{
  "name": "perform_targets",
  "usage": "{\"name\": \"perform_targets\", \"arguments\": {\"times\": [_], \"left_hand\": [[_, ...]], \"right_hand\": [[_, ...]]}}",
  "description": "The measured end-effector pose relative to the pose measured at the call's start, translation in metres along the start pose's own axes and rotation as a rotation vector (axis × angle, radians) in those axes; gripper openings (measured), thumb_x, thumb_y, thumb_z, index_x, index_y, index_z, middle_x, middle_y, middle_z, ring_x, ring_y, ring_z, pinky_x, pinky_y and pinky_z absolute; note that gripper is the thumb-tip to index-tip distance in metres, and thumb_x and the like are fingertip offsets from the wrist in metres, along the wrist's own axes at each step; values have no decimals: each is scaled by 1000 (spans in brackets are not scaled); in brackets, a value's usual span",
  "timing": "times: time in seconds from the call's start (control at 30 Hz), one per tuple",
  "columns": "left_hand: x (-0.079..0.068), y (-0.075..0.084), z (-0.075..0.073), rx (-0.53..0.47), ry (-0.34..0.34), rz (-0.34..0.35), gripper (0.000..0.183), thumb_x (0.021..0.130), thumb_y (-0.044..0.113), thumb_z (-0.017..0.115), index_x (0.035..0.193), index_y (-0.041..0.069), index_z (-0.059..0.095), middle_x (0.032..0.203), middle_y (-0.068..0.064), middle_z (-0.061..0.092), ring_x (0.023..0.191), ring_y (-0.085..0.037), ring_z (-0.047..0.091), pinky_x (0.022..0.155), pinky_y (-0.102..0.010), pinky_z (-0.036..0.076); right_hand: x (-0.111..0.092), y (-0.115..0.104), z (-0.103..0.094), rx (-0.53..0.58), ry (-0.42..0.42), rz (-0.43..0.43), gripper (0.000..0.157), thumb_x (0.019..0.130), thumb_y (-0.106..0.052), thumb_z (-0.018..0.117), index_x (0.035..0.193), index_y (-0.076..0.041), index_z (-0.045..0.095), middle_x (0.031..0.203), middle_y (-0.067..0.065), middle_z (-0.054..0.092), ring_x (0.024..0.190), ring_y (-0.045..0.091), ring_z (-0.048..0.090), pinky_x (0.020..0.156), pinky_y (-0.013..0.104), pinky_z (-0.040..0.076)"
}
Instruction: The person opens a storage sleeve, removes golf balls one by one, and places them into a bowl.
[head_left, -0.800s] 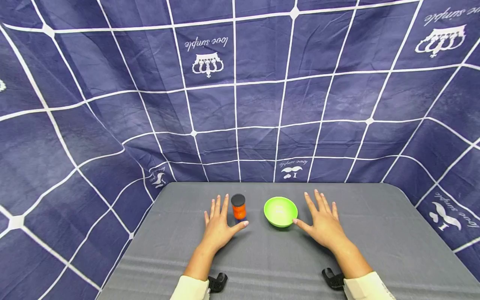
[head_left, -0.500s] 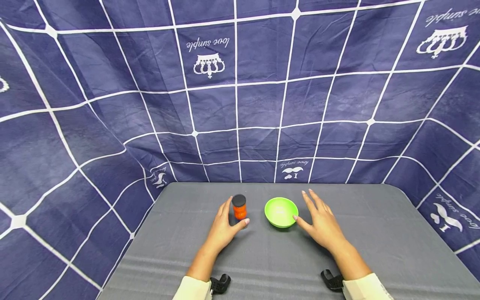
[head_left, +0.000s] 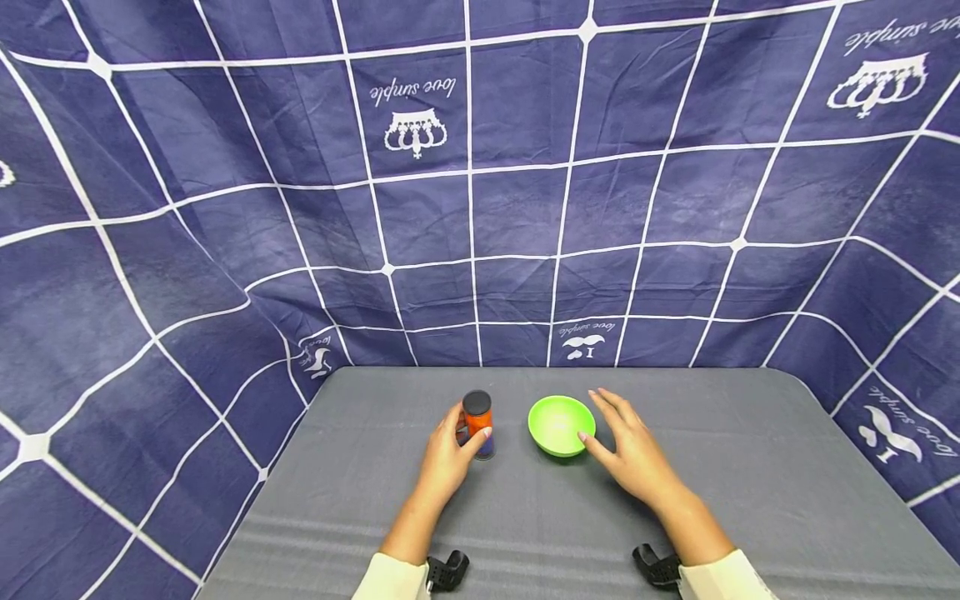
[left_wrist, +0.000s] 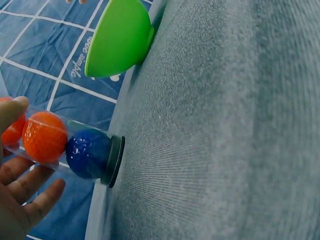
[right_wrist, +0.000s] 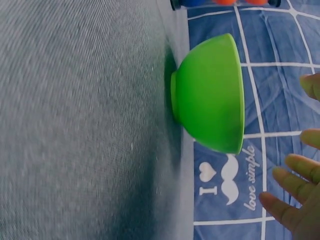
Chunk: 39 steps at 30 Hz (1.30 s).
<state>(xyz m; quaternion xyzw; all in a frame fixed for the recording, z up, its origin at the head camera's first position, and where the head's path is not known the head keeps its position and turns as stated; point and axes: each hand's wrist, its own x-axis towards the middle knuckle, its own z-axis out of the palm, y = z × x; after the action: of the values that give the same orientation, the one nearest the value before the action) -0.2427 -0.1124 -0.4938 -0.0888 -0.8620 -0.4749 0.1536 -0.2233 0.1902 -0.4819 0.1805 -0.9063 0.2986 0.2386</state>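
Observation:
In the head view, a clear tube of balls (head_left: 477,417) with a black lid stands upright on the grey table. Two orange balls (left_wrist: 45,137) and a blue ball (left_wrist: 89,153) at the bottom show through its wall. My left hand (head_left: 446,454) holds the tube from the left, thumb in front and fingers curled behind it. To the tube's right sits a green bowl (head_left: 561,425). My right hand (head_left: 633,450) hovers at the bowl's right side, fingers loosely bent, and the right wrist view shows them apart from the rim.
The grey cloth-covered table (head_left: 525,533) is backed by a blue curtain (head_left: 517,208) with white grid lines, which also hangs along the left and right sides. A black strap mount (head_left: 447,571) sits on the left wrist, another strap mount (head_left: 656,567) on the right.
My left hand has moved right, its spread fingers closing round the tube. My right hand has shifted left toward the bowl, its fingers bending. Tube and bowl stay in place.

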Motion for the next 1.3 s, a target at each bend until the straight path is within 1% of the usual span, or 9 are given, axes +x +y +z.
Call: {"name": "perform_targets", "arguments": {"times": [0.1, 0.23, 0.33, 0.53, 0.67, 0.8, 0.97, 1.13, 1.3], "left_hand": [[0, 1, 1, 6, 20, 16, 54, 87, 26, 79, 134, 8, 59, 121, -12, 70, 112, -28, 69, 92, -45, 57], [-3, 4, 3, 31, 43, 67, 53, 85, 26, 81, 131, 8, 62, 119, -11, 71, 106, -26, 70, 87, -45, 58], [-5, 7, 4, 53, 44, 100, 53, 83, 27, 83, 130, 10, 63, 117, -8, 72, 104, -24, 70, 85, -44, 58], [-9, 14, 9, 77, 17, 167, 51, 79, 29, 86, 125, 16, 67, 107, -2, 72, 98, -18, 69, 84, -37, 56], [-12, 18, 13, 86, -9, 240, 49, 79, 28, 87, 122, 14, 68, 103, -1, 69, 90, -14, 67, 80, -34, 58], [-16, 23, 16, 80, -41, 288, 50, 78, 26, 87, 122, 12, 68, 103, -3, 68, 85, -13, 67, 77, -34, 60], [-20, 29, 19, 99, -45, 326, 51, 77, 25, 88, 122, 14, 69, 102, -1, 67, 85, -13, 66, 76, -30, 57], [-22, 31, 24, 118, -60, 336, 51, 75, 25, 89, 122, 16, 70, 101, 0, 67, 88, -13, 66, 78, -28, 56], [-23, 33, 27, 141, -79, 337, 52, 75, 25, 89, 123, 18, 71, 101, 1, 65, 88, -13, 66, 78, -27, 55]], "right_hand": [[0, -3, 2, 36, -10, 0, 68, 90, -24, 76, 149, -10, 48, 147, 18, 50, 131, 43, 53, 102, 63, 46], [-1, -7, 3, 72, -20, -4, 64, 90, -23, 75, 148, -10, 49, 146, 16, 51, 132, 41, 53, 104, 62, 45], [-1, -10, 4, 91, -17, -21, 62, 89, -21, 76, 145, -8, 52, 143, 14, 53, 131, 39, 54, 105, 59, 45], [-1, -19, 7, 111, -35, -34, 58, 89, -21, 77, 142, -8, 56, 139, 8, 58, 129, 32, 58, 106, 52, 45], [1, -25, 8, 138, -63, -23, 55, 90, -24, 75, 141, -10, 58, 137, 8, 60, 129, 31, 59, 107, 52, 46], [2, -29, 10, 158, -79, -20, 53, 90, -24, 76, 139, -10, 60, 133, 4, 63, 128, 29, 60, 107, 52, 47], [2, -34, 13, 183, -92, -41, 52, 90, -22, 76, 138, -9, 60, 129, 4, 64, 116, 23, 65, 96, 44, 54], [3, -39, 14, 258, -124, -53, 51, 92, -22, 74, 139, -8, 59, 125, 6, 65, 102, 21, 69, 87, 38, 58], [6, -43, 17, 325, -131, -86, 48, 92, -21, 74, 136, -6, 61, 123, 5, 65, 90, 11, 68, 81, 34, 59]]}}
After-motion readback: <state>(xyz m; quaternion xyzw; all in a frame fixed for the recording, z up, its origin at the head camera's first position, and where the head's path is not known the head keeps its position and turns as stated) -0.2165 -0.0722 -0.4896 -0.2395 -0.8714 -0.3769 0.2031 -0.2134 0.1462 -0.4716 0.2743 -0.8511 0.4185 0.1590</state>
